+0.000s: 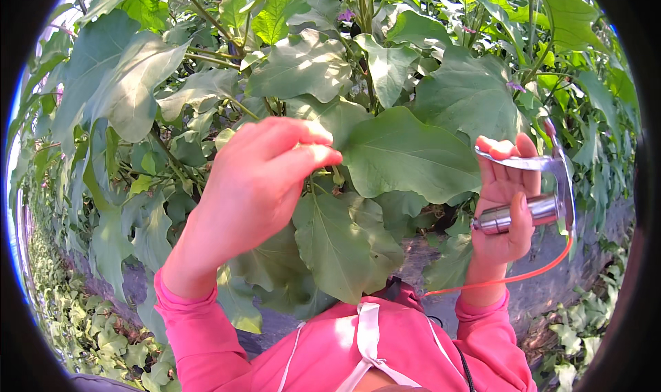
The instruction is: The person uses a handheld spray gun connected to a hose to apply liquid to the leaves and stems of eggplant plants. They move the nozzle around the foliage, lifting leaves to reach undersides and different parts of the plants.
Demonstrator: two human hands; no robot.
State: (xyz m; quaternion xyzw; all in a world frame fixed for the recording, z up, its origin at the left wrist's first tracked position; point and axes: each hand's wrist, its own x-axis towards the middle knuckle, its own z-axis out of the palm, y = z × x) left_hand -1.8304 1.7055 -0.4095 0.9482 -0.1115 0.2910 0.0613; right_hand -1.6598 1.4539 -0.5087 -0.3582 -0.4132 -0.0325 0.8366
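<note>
My left hand is raised over an eggplant plant, thumb and forefinger brought close together beside a broad green leaf. Whether a stalk or leaf edge lies between those fingertips cannot be made out. Just below them hang thin stems with small dried flower parts and another large leaf. In my right hand, palm turned up, rests a metal hand tool with a shiny cylinder and a curved flat lever. The thumb wraps the cylinder and the fingers pass behind the lever. An orange-red tube runs from the tool toward my waist.
Dense foliage with purple flowers fills the space ahead. Grey plastic film covers the bed under the plants. Low leafy growth lies at the lower left. White straps cross my pink top.
</note>
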